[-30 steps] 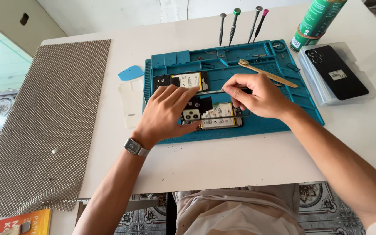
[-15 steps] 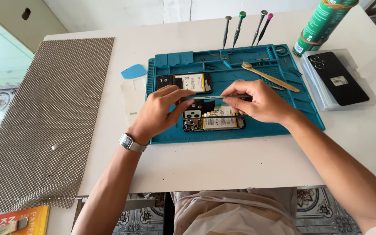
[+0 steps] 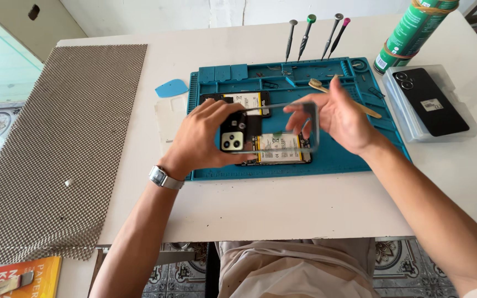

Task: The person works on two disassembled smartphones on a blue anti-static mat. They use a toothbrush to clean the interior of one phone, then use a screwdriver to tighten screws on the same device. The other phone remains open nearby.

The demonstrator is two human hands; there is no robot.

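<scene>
Holding a clear panel [image 3: 282, 128] above the opened phone [image 3: 274, 148] on the teal mat [image 3: 332, 160], my left hand [image 3: 205, 138] and right hand [image 3: 340, 116] had fingers clamped on its ends; screwdrivers [image 3: 311, 34] stood at twelve o'clock.

You are working in bright, even daylight that is washing the white table [image 3: 282, 209] almost flat. Your hands are casting only soft, faint shadows onto the blue mat [image 3: 360, 160]. Your right hand [image 3: 340, 116] is smearing with motion blur, and so is the clear panel [image 3: 285, 127] it is holding. The frame's edges are bowing slightly, and the glass at far left is glaring pale.
</scene>
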